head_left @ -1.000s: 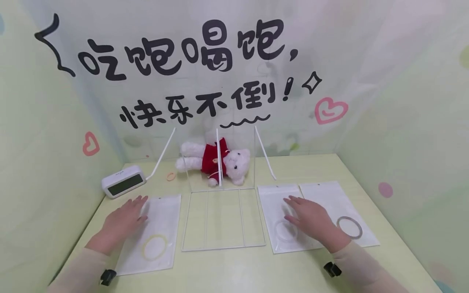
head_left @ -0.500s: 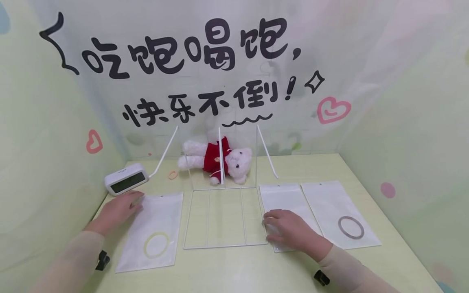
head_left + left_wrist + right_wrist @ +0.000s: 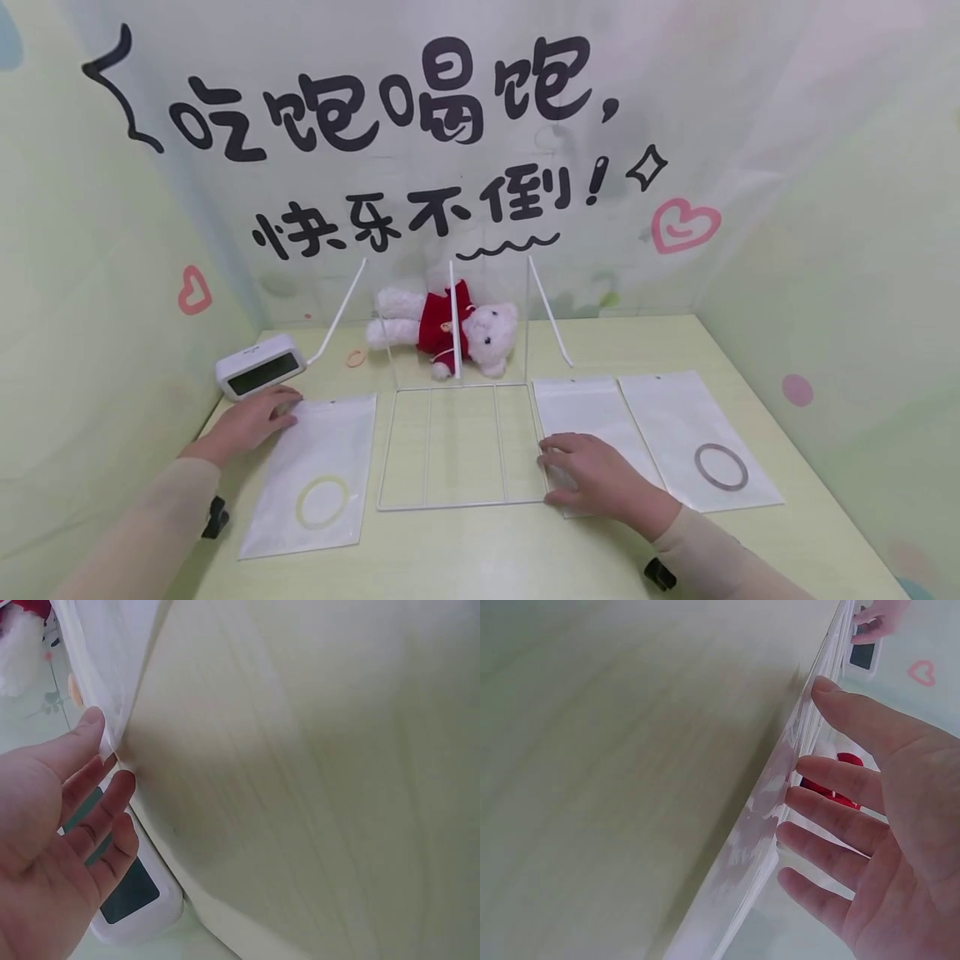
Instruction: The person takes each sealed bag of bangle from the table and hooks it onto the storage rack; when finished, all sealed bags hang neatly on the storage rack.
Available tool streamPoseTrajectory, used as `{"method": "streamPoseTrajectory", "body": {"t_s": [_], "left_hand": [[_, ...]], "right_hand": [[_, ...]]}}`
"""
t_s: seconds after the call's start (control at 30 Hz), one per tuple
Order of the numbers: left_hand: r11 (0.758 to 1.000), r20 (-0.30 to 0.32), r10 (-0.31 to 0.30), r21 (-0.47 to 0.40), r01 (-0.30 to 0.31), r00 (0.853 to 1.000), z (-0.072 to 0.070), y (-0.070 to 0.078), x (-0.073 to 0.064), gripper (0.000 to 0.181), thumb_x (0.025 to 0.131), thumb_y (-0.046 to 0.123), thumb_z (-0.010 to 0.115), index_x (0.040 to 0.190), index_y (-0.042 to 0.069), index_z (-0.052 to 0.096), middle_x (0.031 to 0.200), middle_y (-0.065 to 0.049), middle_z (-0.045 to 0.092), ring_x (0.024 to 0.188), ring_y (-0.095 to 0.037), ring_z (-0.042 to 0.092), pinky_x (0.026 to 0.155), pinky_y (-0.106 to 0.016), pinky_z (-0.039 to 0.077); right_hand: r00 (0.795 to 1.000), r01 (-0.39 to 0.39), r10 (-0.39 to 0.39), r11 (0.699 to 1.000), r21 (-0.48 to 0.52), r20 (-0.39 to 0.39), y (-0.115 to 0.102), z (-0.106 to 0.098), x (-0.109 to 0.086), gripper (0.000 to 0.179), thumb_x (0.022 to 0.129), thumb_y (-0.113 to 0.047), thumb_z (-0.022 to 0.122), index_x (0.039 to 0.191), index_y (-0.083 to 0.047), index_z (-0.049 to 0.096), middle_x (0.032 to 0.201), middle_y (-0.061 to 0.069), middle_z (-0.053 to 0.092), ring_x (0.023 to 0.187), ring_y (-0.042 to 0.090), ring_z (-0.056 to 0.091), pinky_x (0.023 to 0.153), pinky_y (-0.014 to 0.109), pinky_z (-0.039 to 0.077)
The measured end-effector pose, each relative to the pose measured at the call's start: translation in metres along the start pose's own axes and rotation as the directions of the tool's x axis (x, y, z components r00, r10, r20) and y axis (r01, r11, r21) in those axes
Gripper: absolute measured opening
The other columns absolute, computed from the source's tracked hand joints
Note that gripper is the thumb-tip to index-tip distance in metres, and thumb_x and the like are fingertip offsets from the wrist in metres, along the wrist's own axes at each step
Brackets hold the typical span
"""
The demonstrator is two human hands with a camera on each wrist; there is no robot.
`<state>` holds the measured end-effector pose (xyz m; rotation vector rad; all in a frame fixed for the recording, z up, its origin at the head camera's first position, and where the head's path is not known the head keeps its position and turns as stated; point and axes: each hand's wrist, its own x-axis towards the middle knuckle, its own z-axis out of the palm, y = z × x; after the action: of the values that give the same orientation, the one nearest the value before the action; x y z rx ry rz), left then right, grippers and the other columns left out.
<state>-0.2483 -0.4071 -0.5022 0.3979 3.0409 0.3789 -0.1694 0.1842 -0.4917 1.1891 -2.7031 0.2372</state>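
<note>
My left hand is at the upper left corner of a white flat bag. In the left wrist view its thumb and index finger are spread near the bag's corner. A yellow bangle shows at that bag's lower part; on or inside it, I cannot tell. My right hand lies over the lower part of a second white bag, mostly covering what is there. Its fingers reach to the bag's left edge, fairly straight in the right wrist view. A third bag beside it bears a grey-brown bangle.
Between the bags stands a white wire rack with upright arms. Behind it lies a white plush bear in a red top. A white digital clock and a small orange ring are at the back left.
My right hand has moved left and down across the second bag, over a pale bangle seen there earlier. My left hand has shifted left and slightly up to the left bag's corner.
</note>
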Motion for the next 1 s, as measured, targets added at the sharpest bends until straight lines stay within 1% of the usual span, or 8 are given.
{"method": "streamPoseTrajectory", "body": {"t_s": [0.1, 0.17, 0.33, 0.47, 0.63, 0.77, 0.87, 1.0], "left_hand": [[1.0, -0.002, -0.014, -0.018, 0.014, 1.0, -0.001, -0.001, 0.003, 0.035, 0.097, 0.02, 0.072, 0.129, 0.006, 0.068, 0.132, -0.02, 0.066, 0.124, -0.042, 0.06, 0.105, -0.064, 0.049], [0.998, -0.007, -0.032, -0.045, 0.032, 0.999, -0.002, 0.0, 0.004, 0.032, 0.097, 0.018, 0.072, 0.126, 0.007, 0.069, 0.127, -0.018, 0.068, 0.116, -0.039, 0.063, 0.101, -0.061, 0.052], [0.986, -0.034, -0.08, -0.148, 0.074, 0.996, -0.003, 0.0, 0.005, 0.029, 0.095, 0.016, 0.074, 0.122, 0.006, 0.07, 0.118, -0.016, 0.07, 0.102, -0.031, 0.063, 0.091, -0.055, 0.056], [0.975, -0.057, -0.101, -0.203, 0.088, 0.993, -0.002, 0.0, 0.005, 0.025, 0.096, 0.017, 0.074, 0.118, 0.007, 0.069, 0.111, -0.013, 0.071, 0.1, -0.029, 0.063, 0.09, -0.05, 0.058], [0.963, -0.07, -0.121, -0.251, 0.1, 0.99, -0.005, 0.0, 0.002, 0.023, 0.098, 0.023, 0.073, 0.116, 0.008, 0.069, 0.108, -0.012, 0.07, 0.097, -0.028, 0.063, 0.081, -0.036, 0.057], [0.953, -0.097, -0.13, -0.287, 0.097, 0.987, -0.009, 0.001, -0.002, 0.025, 0.098, 0.026, 0.072, 0.114, 0.008, 0.069, 0.109, -0.013, 0.071, 0.1, -0.03, 0.065, 0.077, -0.029, 0.056], [0.949, -0.128, -0.127, -0.304, 0.083, 0.984, -0.011, -0.001, -0.006, 0.023, 0.099, 0.028, 0.072, 0.112, 0.01, 0.07, 0.108, -0.012, 0.072, 0.101, -0.03, 0.066, 0.077, -0.029, 0.055], [0.943, -0.163, -0.117, -0.328, 0.058, 0.98, -0.012, -0.006, -0.01, 0.021, 0.1, 0.031, 0.07, 0.108, 0.012, 0.071, 0.106, -0.01, 0.073, 0.096, -0.022, 0.066, 0.076, -0.025, 0.054]], "right_hand": [[1.0, -0.009, 0.009, 1.0, 0.004, 0.003, -0.001, -0.001, -0.001, 0.047, 0.079, -0.043, 0.086, 0.114, -0.012, 0.076, 0.129, 0.007, 0.07, 0.118, 0.026, 0.067, 0.099, 0.045, 0.058], [1.0, -0.011, 0.011, 1.0, 0.006, 0.001, -0.002, -0.001, -0.001, 0.048, 0.079, -0.043, 0.086, 0.114, -0.012, 0.076, 0.129, 0.007, 0.07, 0.119, 0.026, 0.067, 0.099, 0.045, 0.058], [1.0, -0.008, 0.008, 1.0, 0.009, -0.007, -0.002, -0.001, -0.002, 0.048, 0.079, -0.043, 0.086, 0.114, -0.011, 0.076, 0.129, 0.008, 0.07, 0.119, 0.026, 0.067, 0.098, 0.045, 0.058], [1.0, -0.003, 0.003, 1.0, 0.014, -0.017, -0.001, -0.001, -0.001, 0.048, 0.079, -0.042, 0.086, 0.114, -0.011, 0.076, 0.129, 0.008, 0.07, 0.118, 0.027, 0.067, 0.097, 0.045, 0.058], [1.0, -0.01, 0.01, 1.0, 0.017, -0.008, -0.001, -0.001, -0.001, 0.048, 0.079, -0.042, 0.086, 0.115, -0.01, 0.076, 0.129, 0.009, 0.07, 0.119, 0.027, 0.067, 0.098, 0.046, 0.058], [1.0, -0.022, 0.022, 1.0, 0.02, 0.014, -0.001, 0.0, 0.0, 0.048, 0.08, -0.042, 0.086, 0.116, -0.011, 0.076, 0.131, 0.008, 0.07, 0.12, 0.027, 0.066, 0.1, 0.045, 0.057], [0.999, -0.024, 0.024, 1.0, 0.019, 0.021, 0.0, 0.001, 0.0, 0.049, 0.08, -0.042, 0.085, 0.116, -0.011, 0.075, 0.131, 0.008, 0.07, 0.121, 0.027, 0.066, 0.101, 0.045, 0.057], [0.999, -0.028, 0.027, 0.999, 0.018, 0.021, 0.0, 0.001, -0.001, 0.049, 0.08, -0.042, 0.086, 0.117, -0.011, 0.075, 0.132, 0.008, 0.069, 0.121, 0.027, 0.067, 0.102, 0.045, 0.057]]}}
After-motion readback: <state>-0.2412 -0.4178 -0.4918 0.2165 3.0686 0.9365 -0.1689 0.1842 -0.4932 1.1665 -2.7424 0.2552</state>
